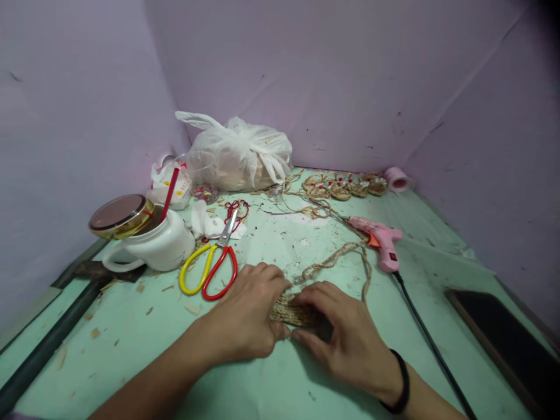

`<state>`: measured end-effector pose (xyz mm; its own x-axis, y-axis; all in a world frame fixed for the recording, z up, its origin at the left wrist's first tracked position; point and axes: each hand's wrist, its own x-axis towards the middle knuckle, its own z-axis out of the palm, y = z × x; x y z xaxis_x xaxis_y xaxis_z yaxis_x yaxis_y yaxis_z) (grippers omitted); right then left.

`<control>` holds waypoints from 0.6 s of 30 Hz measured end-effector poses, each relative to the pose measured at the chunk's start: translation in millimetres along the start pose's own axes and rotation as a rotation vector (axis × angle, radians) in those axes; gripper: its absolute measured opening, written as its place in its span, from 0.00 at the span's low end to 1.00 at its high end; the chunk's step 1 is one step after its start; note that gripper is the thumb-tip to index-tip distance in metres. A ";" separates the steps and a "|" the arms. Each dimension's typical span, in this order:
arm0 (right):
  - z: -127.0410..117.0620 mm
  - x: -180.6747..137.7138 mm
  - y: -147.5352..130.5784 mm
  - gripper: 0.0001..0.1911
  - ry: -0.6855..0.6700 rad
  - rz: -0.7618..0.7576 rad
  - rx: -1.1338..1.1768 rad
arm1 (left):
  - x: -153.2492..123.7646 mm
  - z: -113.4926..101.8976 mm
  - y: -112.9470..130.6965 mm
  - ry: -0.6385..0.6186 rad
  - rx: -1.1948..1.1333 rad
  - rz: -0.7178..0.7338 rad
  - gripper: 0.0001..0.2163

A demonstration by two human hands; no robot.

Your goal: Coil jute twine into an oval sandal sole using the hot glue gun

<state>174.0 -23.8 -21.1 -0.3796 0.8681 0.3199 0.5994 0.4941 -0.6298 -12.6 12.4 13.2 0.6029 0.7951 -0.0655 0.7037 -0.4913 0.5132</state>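
Between my two hands, low over the green tabletop, is a small piece made of rows of jute twine (292,311). My left hand (254,312) grips its left end, fingers on the far side and thumb on the near side. Fingers and thumb of my right hand (345,332) pinch its right part; a dark band circles that wrist. A strand of jute twine (335,256) loops on the table beyond my right hand. Close to my left hand lie scissors (219,256) with one yellow and one red handle, blades partly apart.
A pink glue gun (380,239) lies right, its black cord running toward me. A dark phone (503,344) is far right. At left stand a white mug (161,245) with a gold-rimmed lid and a hammer (65,326). Behind are a plastic bag (240,151) and finished twine pieces (341,185).
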 end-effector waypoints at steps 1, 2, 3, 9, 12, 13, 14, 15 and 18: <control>-4.2 -0.6 3.1 0.11 0.023 0.014 0.038 | -1.9 -5.6 -1.6 0.008 -0.007 0.000 0.22; -8.0 -1.2 6.1 0.12 0.063 0.031 0.065 | -3.9 -11.4 -3.5 0.022 -0.009 -0.005 0.26; -11.1 -1.5 8.6 0.12 0.107 0.043 0.070 | -5.8 -17.1 -5.6 0.035 -0.005 -0.019 0.28; -9.7 3.6 6.8 0.27 -0.039 -0.075 -0.167 | -13.3 -31.3 -13.7 -0.096 0.079 -0.066 0.19; -3.2 7.7 0.3 0.27 -0.105 -0.111 -0.238 | -14.2 -28.6 -13.9 -0.090 0.110 -0.059 0.19; -1.7 8.5 -1.3 0.26 -0.113 -0.116 -0.249 | -14.1 -28.0 -14.1 -0.084 0.106 -0.059 0.20; -0.6 8.8 -2.5 0.25 -0.121 -0.121 -0.257 | -13.8 -27.8 -14.4 -0.072 0.086 -0.068 0.20; -0.1 8.5 -3.4 0.23 -0.126 -0.129 -0.263 | -13.3 -27.8 -15.0 -0.046 0.033 -0.089 0.20; -0.4 4.4 -5.5 0.22 -0.114 -0.223 -0.218 | -10.1 -29.3 -17.6 0.091 -0.202 -0.186 0.17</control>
<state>169.3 -22.7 -15.9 -0.5878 0.7324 0.3436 0.6247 0.6808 -0.3825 -42.1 23.4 30.0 0.4280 0.8980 -0.1026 0.7045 -0.2604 0.6602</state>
